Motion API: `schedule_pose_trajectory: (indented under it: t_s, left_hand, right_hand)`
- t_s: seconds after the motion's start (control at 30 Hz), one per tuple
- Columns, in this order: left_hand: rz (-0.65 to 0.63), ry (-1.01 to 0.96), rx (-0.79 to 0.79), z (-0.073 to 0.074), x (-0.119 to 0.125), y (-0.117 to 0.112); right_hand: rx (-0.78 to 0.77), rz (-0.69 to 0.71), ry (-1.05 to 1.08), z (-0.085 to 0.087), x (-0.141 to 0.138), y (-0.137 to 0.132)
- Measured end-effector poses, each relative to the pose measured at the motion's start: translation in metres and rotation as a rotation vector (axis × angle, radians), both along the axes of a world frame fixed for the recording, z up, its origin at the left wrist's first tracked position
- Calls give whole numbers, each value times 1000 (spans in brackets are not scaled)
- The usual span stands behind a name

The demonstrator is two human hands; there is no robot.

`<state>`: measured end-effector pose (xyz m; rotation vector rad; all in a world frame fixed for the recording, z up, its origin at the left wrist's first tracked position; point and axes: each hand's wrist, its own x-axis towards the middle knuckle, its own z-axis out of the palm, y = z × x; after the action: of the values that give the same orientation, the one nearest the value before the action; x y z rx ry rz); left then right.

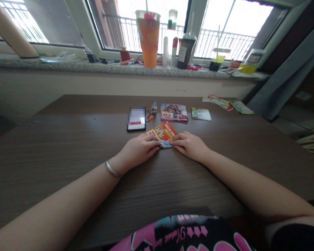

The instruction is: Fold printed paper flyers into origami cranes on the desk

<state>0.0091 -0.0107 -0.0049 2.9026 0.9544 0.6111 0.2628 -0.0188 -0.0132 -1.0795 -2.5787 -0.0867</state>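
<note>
Between my hands lies an orange printed paper, its near edge folded up to show a pale blue underside. My left hand presses the fold's left end with its fingers together. At the right end, my right hand pinches the same fold. Just beyond the paper is a phone with a lit screen. Beside the phone stands a small folded paper piece, patterned in several colours. A stack of pink printed leaflets lies behind the orange paper.
Green and white cards lie right of the leaflets, with more printed papers at the table's far right. Along the windowsill stand a tall orange drink cup, a dark drink cup, bottles and small items.
</note>
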Motion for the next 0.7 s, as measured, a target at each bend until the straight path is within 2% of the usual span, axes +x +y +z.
schedule_pose_trajectory:
  t_s: [0.23, 0.7]
  left_hand:
    - [73, 131, 80, 2, 4, -10]
    - [65, 237, 135, 1, 8, -11]
  right_hand:
    - [6, -36, -21, -1, 0, 0]
    - [-24, -51, 14, 1, -1, 0]
